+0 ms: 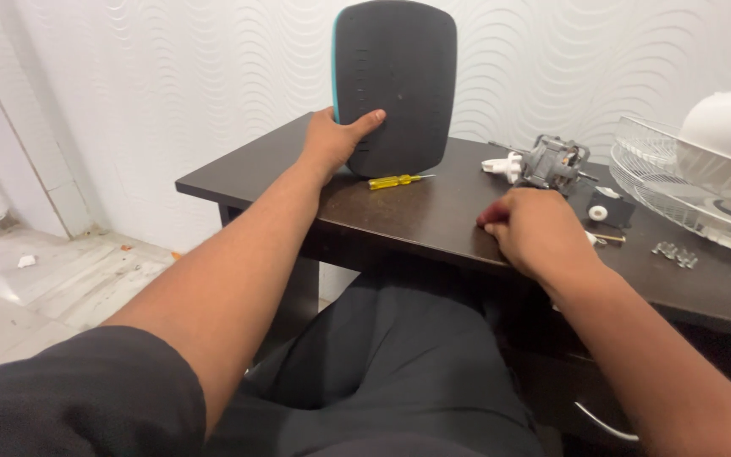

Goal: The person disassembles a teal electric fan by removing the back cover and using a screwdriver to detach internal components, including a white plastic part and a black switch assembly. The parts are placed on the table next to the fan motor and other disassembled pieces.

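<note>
The left hand (336,135) grips the lower left edge of a dark grey panel (394,85), fingers behind and thumb in front. The panel stands upright at the far side of the dark wooden table (416,211), near the wavy white wall (171,76). It is flat, with round corners, a matte skin and a thin teal rim.

The right hand (535,228) rests curled on the table at about 3 o'clock from the panel; whether it holds anything cannot be told.

The fan looks already taken apart. A small metal motor (552,161) with white plastic bits lies bare at 2 o'clock from the right hand. A shiny wire fan guard (678,186) sits further right. A yellow see-through screwdriver (395,180) lies just below the panel, untouched.
</note>
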